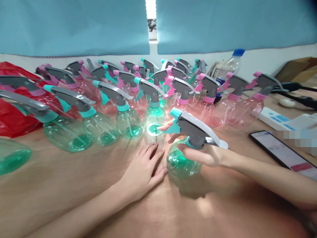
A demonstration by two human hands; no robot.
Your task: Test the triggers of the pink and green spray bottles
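Note:
My right hand [205,154] is wrapped round the neck of a green spray bottle [183,163] with a grey and teal trigger head. The bottle is slightly tilted, its nozzle toward the upper left. My left hand [148,162] lies flat on the table just left of that bottle, fingers stretched forward and holding nothing. Ahead of the left fingertips stands another green spray bottle [155,119], with a similar green spray bottle [129,124] to its left. Part of the right hand's fingers is hidden behind the held bottle.
Several pink spray bottles [207,109] stand farther back and right. A red plastic bag [15,115] lies at the left. On the right are a phone [279,148], a white device [277,117] and a blue-capped bottle [231,66]. A blue cloth [74,26] hangs behind.

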